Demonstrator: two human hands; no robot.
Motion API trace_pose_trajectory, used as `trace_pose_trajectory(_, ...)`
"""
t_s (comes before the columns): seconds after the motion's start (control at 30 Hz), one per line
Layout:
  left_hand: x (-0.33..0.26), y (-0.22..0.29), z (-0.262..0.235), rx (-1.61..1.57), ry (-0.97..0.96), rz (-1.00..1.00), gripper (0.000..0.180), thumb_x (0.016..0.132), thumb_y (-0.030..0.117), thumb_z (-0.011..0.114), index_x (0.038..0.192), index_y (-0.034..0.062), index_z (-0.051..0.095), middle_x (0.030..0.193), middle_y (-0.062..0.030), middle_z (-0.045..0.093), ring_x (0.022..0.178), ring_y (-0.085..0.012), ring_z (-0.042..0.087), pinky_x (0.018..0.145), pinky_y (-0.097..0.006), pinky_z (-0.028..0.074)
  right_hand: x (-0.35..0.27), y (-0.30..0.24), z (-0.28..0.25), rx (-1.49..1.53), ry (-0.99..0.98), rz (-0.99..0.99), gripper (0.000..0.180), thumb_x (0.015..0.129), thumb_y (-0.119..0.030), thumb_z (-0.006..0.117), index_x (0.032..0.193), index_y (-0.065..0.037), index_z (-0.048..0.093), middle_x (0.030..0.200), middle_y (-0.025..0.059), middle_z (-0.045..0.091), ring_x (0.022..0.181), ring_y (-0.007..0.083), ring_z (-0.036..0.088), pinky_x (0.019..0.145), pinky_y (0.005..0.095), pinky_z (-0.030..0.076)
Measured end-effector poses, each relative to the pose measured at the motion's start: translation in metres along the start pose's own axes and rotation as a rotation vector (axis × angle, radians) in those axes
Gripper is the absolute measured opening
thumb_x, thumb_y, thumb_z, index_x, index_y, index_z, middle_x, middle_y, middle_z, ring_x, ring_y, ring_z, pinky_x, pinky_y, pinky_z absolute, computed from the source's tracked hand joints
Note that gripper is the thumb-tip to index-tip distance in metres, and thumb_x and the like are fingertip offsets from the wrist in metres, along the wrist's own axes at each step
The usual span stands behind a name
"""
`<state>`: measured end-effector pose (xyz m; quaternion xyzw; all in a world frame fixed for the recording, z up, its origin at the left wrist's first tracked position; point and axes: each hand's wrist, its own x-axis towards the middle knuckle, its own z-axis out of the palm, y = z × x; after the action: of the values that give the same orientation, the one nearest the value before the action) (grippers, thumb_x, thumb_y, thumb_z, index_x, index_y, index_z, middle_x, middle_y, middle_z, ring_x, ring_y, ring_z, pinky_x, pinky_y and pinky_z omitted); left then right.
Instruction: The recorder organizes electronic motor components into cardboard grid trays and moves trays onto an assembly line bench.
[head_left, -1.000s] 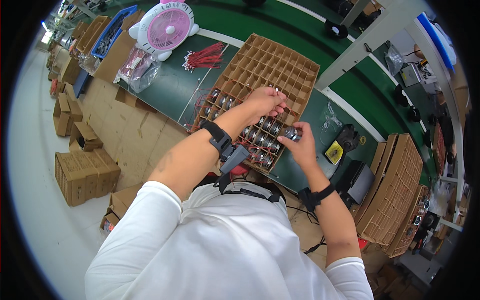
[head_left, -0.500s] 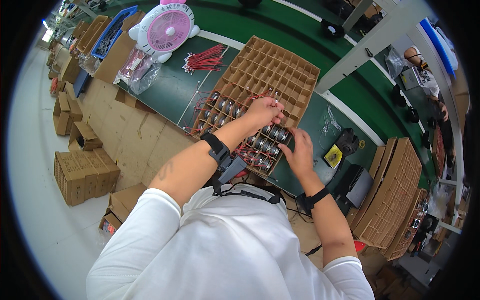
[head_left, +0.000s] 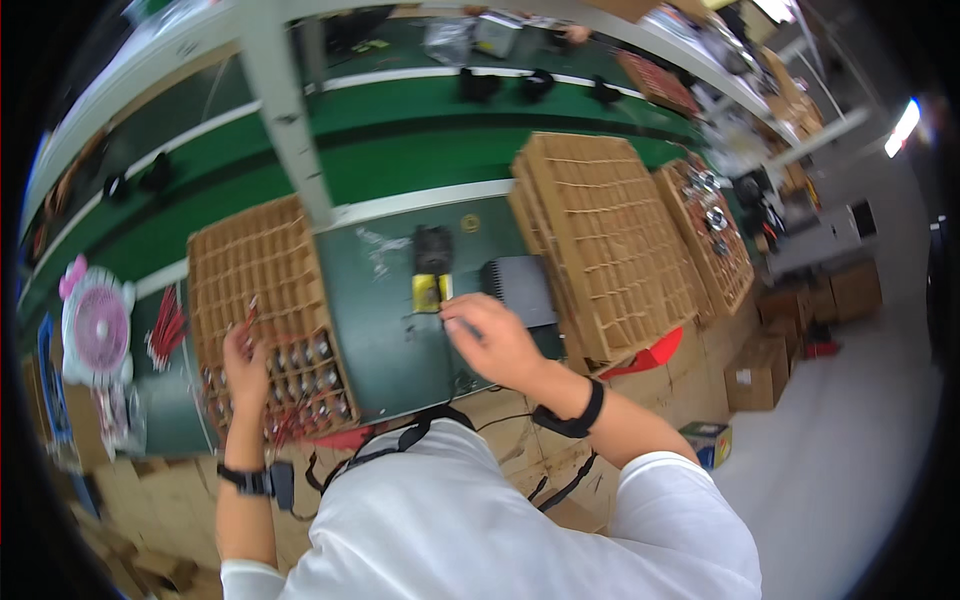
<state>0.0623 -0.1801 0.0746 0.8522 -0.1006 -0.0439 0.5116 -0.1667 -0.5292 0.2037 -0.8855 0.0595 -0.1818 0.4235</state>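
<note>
My left hand (head_left: 246, 365) is over the near half of a divided cardboard tray (head_left: 245, 250), fingers closed on a red wire (head_left: 252, 307) that sticks up past the fingertips. Round metal parts (head_left: 300, 352) with red wires fill the tray's near cells, beside that hand. Over on the right, my right hand (head_left: 490, 338) is closed at the front of a black stand (head_left: 433, 248) with a yellow pad (head_left: 427, 293). A slim dark tool (head_left: 440, 301), perhaps a soldering iron, shows at its fingertips; blur hides its details.
Red wires (head_left: 166, 330) lie in a bundle left of the tray, near a pink-and-white fan (head_left: 100, 328). A grey box (head_left: 522, 290) sits right of the stand, before stacked divided cartons (head_left: 610, 240). A white post (head_left: 280, 120) rises behind the tray.
My view has turned to the right. My right hand has left the tray's side and reached the black stand. My left hand stays over the tray.
</note>
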Motion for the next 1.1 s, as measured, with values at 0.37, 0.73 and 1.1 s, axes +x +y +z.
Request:
trace_pose_trajectory(0.37, -0.055, 0.056, -0.004, -0.204, -0.097, -0.187, 0.013, 0.093, 0.002, 0.054, 0.106, 0.0030, 0.058, 0.101, -0.0030, 0.062, 0.091, -0.0093, 0.058, 0.079, -0.021, 0.045, -0.165, 0.131, -0.241, -0.422, 0.571, 0.701, 0.008, 0.084, -0.004, 0.059, 0.090, -0.001, 0.062, 0.083, 0.0131, 0.065, 0.079, 0.0227, 0.064, 0.072, 0.0334, 0.050)
trace_pose_trajectory(0.73, -0.066, 0.137, 0.037, -0.076, -0.234, -0.232, 0.008, 0.094, 0.004, 0.053, 0.102, 0.0035, 0.057, 0.096, -0.0031, 0.064, 0.083, -0.0083, 0.059, 0.069, -0.021, 0.045, -0.046, 0.233, -0.298, -0.642, 0.111, 0.463, 0.025, 0.076, -0.002, 0.063, 0.098, -0.011, 0.070, 0.090, 0.0154, 0.060, 0.100, 0.0336, 0.058, 0.086, 0.0409, 0.048)
trace_pose_trajectory(1.1, -0.085, 0.136, 0.041, -0.123, -0.223, -0.391, 0.010, 0.095, 0.007, 0.053, 0.104, 0.0052, 0.057, 0.095, -0.0029, 0.065, 0.080, -0.0080, 0.060, 0.067, -0.020, 0.046, -0.021, 0.235, -0.304, -0.893, -0.323, 0.630, 0.050, 0.069, -0.004, 0.071, 0.116, -0.021, 0.066, 0.114, 0.0142, 0.052, 0.113, 0.0326, 0.053, 0.095, 0.0406, 0.046)
